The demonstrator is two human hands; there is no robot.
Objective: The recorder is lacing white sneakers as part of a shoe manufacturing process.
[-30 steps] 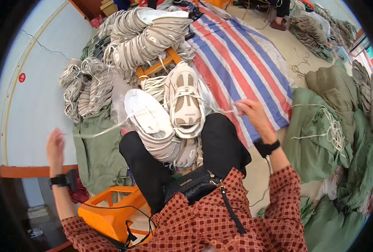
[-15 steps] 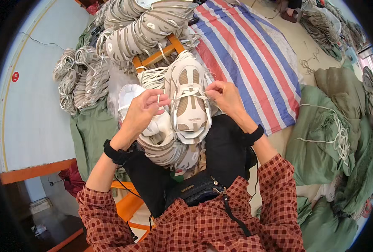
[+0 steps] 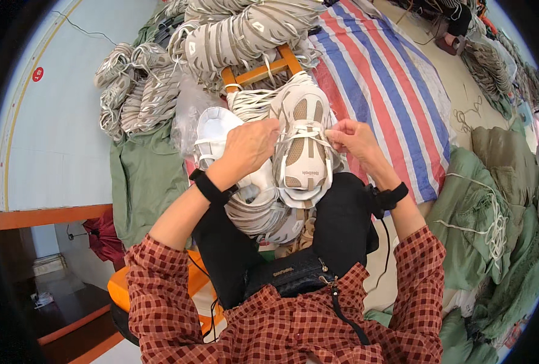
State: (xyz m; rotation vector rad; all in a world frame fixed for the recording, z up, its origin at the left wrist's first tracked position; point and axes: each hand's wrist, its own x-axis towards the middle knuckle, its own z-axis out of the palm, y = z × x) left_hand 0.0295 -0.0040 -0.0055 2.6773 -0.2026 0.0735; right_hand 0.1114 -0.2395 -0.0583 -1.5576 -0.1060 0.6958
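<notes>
A beige shoe upper (image 3: 306, 159) with brown mesh panels lies toe toward me, just above my knees. A flat white shoelace (image 3: 307, 128) crosses its middle in a knot or loop. At the upper's right side my right hand (image 3: 355, 141) pinches one end of the lace between thumb and forefinger. My left hand (image 3: 251, 144) is closed at the left side, its back toward me, and the lace runs to its partly hidden fingertips. Beneath and left of that hand is another pale upper with a white lining (image 3: 216, 126).
Nested shoe uppers (image 3: 251, 36) are heaped beyond an orange wooden frame (image 3: 263, 71), and more bundles (image 3: 139, 91) lie left. A striped red, white and blue sheet (image 3: 384, 91) spreads at right. Green sacks (image 3: 469, 212) with white cord lie farther right. An orange stool (image 3: 121, 290) stands lower left.
My left hand has moved in against the shoe upper and its fingers have closed. My right hand still pinches the lace. The whole view has shifted, with the scene sliding to the right.
</notes>
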